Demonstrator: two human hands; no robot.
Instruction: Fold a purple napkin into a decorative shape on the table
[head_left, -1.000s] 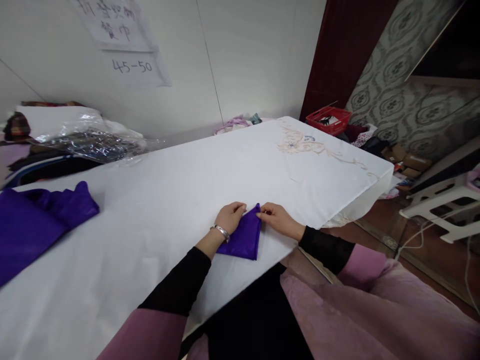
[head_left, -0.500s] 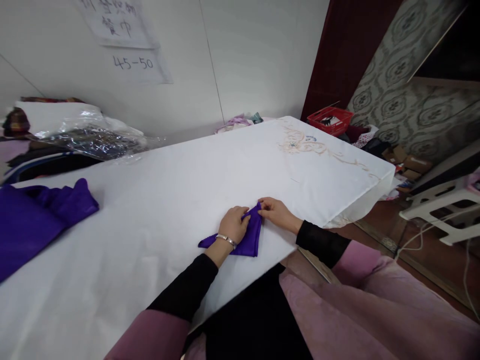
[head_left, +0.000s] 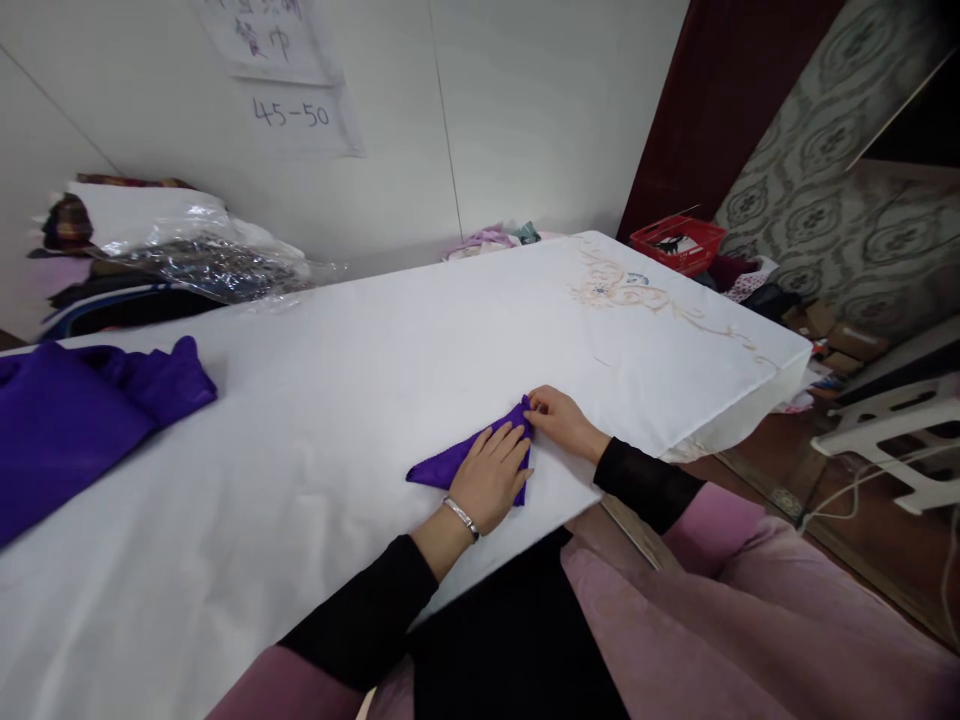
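A small folded purple cloth [head_left: 442, 465] lies near the front edge of the white-covered table [head_left: 337, 370], its narrow point toward the left. My left hand [head_left: 491, 478], with a silver bracelet at the wrist, rests flat on the cloth with its fingers stretched out. At the cloth's upper right corner, my right hand [head_left: 556, 415] pinches the fabric between thumb and fingers. Part of the cloth is hidden beneath my left hand.
A larger purple cloth [head_left: 67, 430] lies at the table's left. Behind it is a stack of fabrics under clear plastic [head_left: 225, 265]. A red basket [head_left: 679, 245] sits beyond the far right corner, and a white stool [head_left: 892, 440] stands at the right.
My left hand has gone from pinching the cloth's upper edge to lying flat across it. My right hand stays at the corner. The view has shifted slightly left.
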